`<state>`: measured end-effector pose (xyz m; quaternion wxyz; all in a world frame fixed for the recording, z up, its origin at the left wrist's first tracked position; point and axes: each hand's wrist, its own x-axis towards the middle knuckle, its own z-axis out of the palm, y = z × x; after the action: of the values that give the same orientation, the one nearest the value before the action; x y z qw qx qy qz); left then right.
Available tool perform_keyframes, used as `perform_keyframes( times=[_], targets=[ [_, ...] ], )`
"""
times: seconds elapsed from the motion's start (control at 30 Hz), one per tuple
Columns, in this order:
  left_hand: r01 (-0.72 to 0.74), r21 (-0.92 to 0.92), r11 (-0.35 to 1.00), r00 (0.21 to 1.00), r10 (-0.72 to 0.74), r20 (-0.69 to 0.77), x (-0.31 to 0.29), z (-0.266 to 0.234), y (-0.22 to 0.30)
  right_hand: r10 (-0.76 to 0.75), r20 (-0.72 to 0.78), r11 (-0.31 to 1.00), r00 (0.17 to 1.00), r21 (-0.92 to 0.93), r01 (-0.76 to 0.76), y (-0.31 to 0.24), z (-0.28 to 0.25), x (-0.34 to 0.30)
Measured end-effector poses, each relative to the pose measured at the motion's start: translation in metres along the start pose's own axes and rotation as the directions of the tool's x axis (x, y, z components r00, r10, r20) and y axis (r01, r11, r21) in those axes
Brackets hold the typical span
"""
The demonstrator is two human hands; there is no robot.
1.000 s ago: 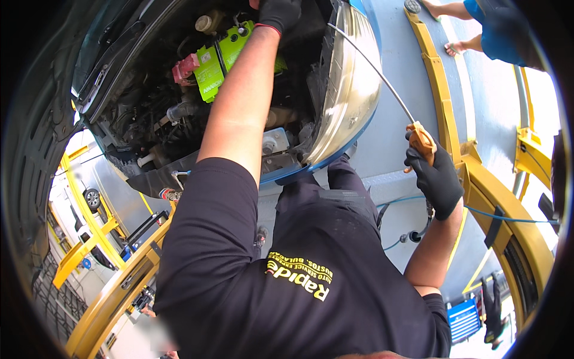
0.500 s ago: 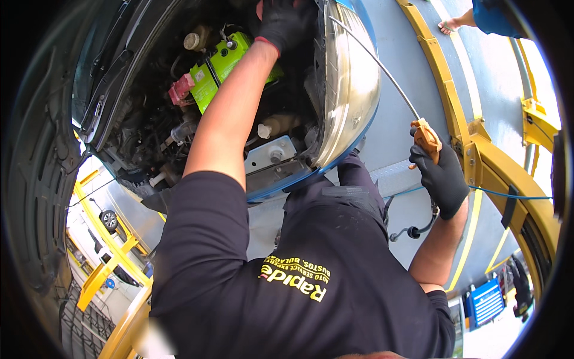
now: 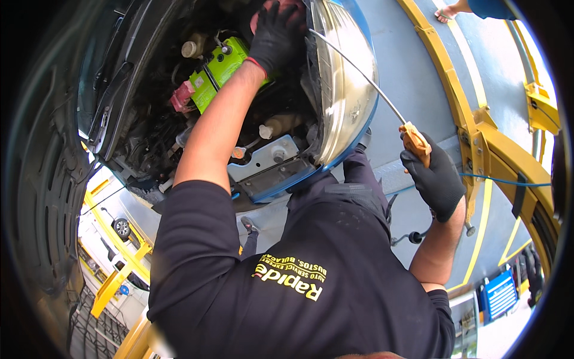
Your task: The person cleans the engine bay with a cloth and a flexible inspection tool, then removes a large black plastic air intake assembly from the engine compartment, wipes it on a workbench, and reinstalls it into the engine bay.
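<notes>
My left hand (image 3: 276, 39), in a black glove with a red cuff, reaches into the car's engine bay. Its fingers curve over what looks like a red cloth (image 3: 258, 21), partly hidden beneath them. Out to the right, my gloved right hand (image 3: 439, 182) grips the orange handle of an air blow gun (image 3: 415, 142). The gun's long thin metal tube slants up and left, its tip just past the headlight (image 3: 347, 84), near my left hand. Below my left wrist sits a bright green car battery (image 3: 222, 66) with a pink-red terminal cover (image 3: 182, 96).
The raised hood (image 3: 42, 167) lines the left side. Yellow lift beams (image 3: 448, 72) run along the right, with a blue hose (image 3: 508, 178) across them. A bystander's foot (image 3: 445, 13) shows at top right. A blue tool cabinet (image 3: 500, 295) stands at lower right.
My left hand has drawn slightly down and left, and more of the red cloth shows. My right hand has shifted a little left with the blow gun. The whole view has tilted slightly.
</notes>
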<state>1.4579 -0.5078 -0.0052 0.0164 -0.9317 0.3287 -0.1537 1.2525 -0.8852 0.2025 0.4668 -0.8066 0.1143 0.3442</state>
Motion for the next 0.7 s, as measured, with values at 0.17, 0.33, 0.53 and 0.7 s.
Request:
perform_keyframes(
  times=[0.17, 0.33, 0.53, 0.7],
  targets=[
    [0.198, -0.111, 0.974, 0.980, -0.200, -0.012, -0.024, -0.007, -0.004, -0.058, -0.020, 0.998, 0.998, 0.030, 0.058, 0.019, -0.008, -0.002],
    [0.297, 0.528, 0.796, 0.906, -0.409, 0.107, 0.001, 0.023, -0.029, -0.094, 0.058, 0.993, 0.994, -0.072, 0.098, -0.004, -0.017, 0.011],
    [0.838, -0.164, 0.521, 0.492, -0.850, -0.188, 0.012, 0.026, 0.013, -0.152, 0.083, 0.981, 0.985, -0.108, 0.161, -0.020, -0.024, 0.037],
    [0.931, -0.297, 0.214, 0.195, -0.977, -0.091, 0.004, 0.018, 0.085, -0.084, 0.165, 0.988, 0.983, -0.115, 0.104, -0.034, -0.026, 0.050]
  ],
)
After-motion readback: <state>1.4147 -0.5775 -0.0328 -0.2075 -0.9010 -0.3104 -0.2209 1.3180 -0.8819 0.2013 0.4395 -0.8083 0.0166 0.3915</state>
